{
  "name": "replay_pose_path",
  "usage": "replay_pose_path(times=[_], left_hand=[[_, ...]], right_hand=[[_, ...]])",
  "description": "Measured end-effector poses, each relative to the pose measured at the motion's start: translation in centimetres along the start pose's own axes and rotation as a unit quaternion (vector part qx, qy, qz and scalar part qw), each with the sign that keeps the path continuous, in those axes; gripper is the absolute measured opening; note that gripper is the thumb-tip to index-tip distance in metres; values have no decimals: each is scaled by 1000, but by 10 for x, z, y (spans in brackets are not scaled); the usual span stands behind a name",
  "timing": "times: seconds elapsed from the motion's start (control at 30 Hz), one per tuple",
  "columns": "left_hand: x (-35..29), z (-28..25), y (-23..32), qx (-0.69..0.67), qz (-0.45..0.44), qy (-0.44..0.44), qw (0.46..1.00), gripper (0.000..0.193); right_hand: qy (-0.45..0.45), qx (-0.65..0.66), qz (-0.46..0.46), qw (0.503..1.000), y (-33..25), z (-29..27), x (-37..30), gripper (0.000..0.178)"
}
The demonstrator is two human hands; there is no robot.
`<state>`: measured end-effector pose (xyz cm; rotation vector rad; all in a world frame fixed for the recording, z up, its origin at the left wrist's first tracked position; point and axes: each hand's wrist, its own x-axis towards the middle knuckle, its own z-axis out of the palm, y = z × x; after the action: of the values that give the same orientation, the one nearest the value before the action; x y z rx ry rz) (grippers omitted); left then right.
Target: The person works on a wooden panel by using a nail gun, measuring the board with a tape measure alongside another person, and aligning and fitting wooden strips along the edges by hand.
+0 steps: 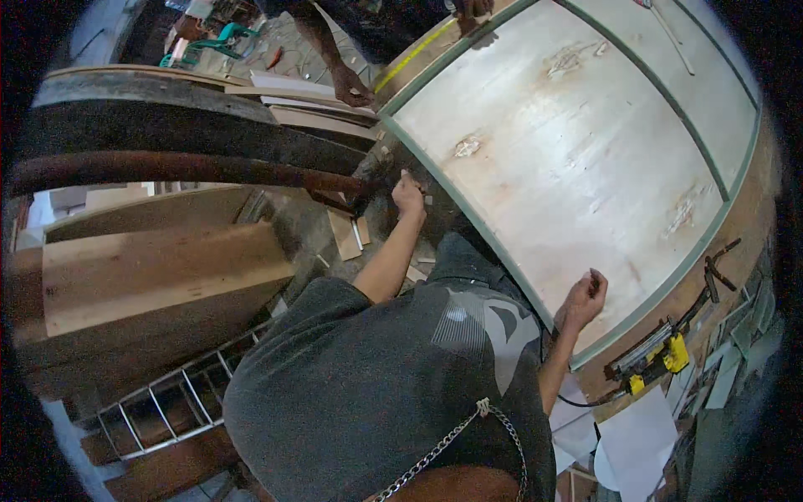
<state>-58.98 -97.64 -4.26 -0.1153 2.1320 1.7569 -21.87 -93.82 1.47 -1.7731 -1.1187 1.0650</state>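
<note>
My left hand (409,197) is raised beside the left edge of a large pale panel (544,167) with green-grey edge strips. Its fingers are curled in; whatever they may hold is too small to make out. Over the panel's near corner is my right hand (585,299), loosely half-curled with no object visible in it. Across from me, a co-worker's hand (351,88) is by one end of a yellow measuring tape (414,57), and the co-worker's other hand (473,18) is by its far end. The tape lies along the board beyond the panel's far edge.
A yellow-and-black power tool (673,356) lies right of the panel, its cord running toward me. White sheets (636,435) and stacked offcuts (744,335) are lower right. Wooden boards (167,276), a metal ladder (167,410) and a long dark curved beam (184,138) fill the left.
</note>
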Motion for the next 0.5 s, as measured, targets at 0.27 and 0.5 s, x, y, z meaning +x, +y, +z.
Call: replay_pose_path(times=[0.27, 0.5], left_hand=[[-8, 10, -27, -12, -40, 40, 998, 40], [-28, 58, -27, 178, -65, 16, 982, 78]], right_hand=[[90, -141, -124, 978, 3, -91, 36, 25], [204, -405, -131, 882, 51, -145, 35, 41]])
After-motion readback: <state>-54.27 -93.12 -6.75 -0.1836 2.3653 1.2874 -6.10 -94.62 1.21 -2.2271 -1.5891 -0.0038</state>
